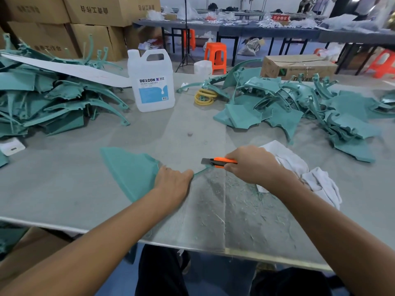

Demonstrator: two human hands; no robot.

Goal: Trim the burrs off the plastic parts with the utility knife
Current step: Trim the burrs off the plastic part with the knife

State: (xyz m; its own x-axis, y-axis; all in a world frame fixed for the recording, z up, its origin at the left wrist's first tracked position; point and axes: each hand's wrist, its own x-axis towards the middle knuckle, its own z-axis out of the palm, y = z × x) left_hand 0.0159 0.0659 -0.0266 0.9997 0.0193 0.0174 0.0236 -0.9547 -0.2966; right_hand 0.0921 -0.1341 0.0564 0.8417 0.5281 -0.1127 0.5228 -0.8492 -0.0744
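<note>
A teal plastic part (128,169) lies flat on the grey table in front of me. My left hand (172,180) grips it at its right side, where a thin arm of the part runs toward the knife. My right hand (254,165) grips an orange utility knife (220,162), its blade pointing left and resting at that thin teal arm. Teal shavings lie scattered on the table below both hands.
Heaps of teal parts sit at the left (53,99) and the right (299,107). A white DEXCON jug (152,82) and yellow rings (205,97) stand behind. White cloth (299,167) lies under my right wrist. The table edge (213,251) runs close to me.
</note>
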